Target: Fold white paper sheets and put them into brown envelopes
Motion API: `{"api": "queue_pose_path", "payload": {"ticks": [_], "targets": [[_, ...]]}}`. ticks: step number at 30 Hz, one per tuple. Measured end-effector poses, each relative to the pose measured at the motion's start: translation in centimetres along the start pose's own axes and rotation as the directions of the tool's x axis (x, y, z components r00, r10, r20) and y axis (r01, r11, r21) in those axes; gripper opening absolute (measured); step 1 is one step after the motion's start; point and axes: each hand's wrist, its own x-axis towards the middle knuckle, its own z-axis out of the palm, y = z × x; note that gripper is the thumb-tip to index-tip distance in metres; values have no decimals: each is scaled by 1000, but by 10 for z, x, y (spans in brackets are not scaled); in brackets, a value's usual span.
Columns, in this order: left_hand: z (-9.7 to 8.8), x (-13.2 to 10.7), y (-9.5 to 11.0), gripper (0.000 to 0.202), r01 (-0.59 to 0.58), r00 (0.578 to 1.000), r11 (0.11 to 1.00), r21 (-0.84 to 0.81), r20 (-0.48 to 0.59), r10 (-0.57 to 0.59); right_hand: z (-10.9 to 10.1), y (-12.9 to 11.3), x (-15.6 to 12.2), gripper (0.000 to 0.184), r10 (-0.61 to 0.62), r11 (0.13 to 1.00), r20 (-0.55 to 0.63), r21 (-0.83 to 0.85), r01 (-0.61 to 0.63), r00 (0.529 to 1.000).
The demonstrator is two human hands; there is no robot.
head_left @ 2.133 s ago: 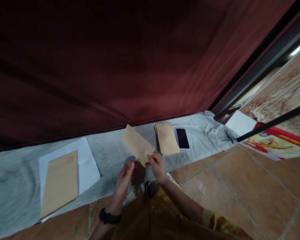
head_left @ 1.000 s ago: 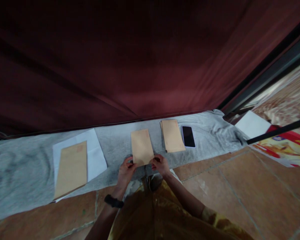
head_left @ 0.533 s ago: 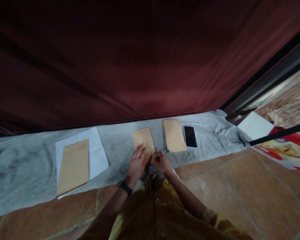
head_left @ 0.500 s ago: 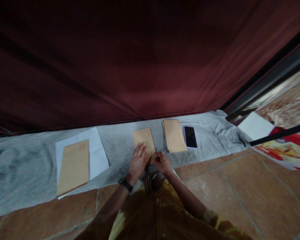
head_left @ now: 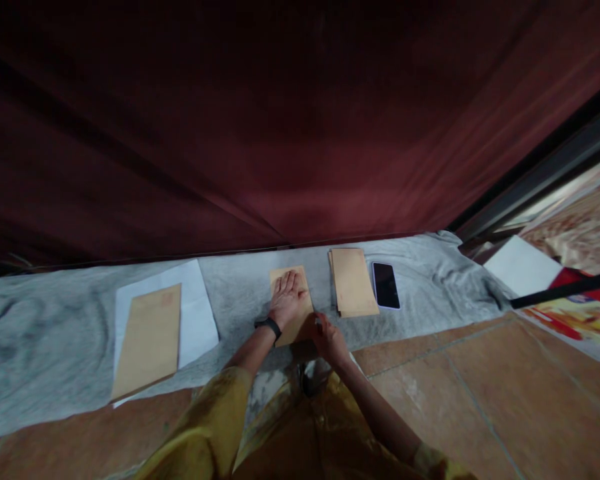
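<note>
Fingers (head_left: 291, 280) of the left hand (head_left: 286, 303) I see spread a little and laid flat; those of the right hand (head_left: 330, 340) I see curled in, and I cannot tell whether they grip anything. Going across from far left: grey cloth (head_left: 45, 340), wrinkled, runs the frame's width below dark red fabric (head_left: 300, 133) that fills the top. At left, white paper (head_left: 196, 307) lies on it, with a large brown envelope (head_left: 150, 340) on top, slanted, reddish mark near its upper right corner. Lower center-left, yellow sleeve (head_left: 205, 420), then black wristband (head_left: 269, 325). Just below center, I have the middle envelope (head_left: 301, 323), brown, flat on the cloth, left palm over it, right fingers at its lower right edge. Right of center, stacked brown envelopes (head_left: 354, 283), slightly fanned; just beside them, a phone (head_left: 386, 285), screen dark. Tiled floor (head_left: 505, 380) takes the lower right. Far right: white panel (head_left: 523, 265), dark bar (head_left: 565, 291), red-and-yellow printed packaging (head_left: 577, 323) partly behind that bar.
</note>
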Motion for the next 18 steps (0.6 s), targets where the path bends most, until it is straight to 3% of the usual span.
{"api": "queue_pose_path", "payload": {"ticks": [6,9,14,18], "targets": [[-2,-15,4,56,-5,999,997,-80,-47,1,4,2,2,43,7,999,-34,46,-6,999],[-3,-52,10,53,-50,995,992,-114,-89,40,4,3,3,46,19,995,-27,93,-16,999],[0,-137,22,55,-179,977,983,-48,-124,172,0,4,5,47,25,970,-6,240,-23,1000],[5,-173,28,58,-206,973,977,53,-95,210,-1,3,5,42,95,963,-34,256,-83,995]]}}
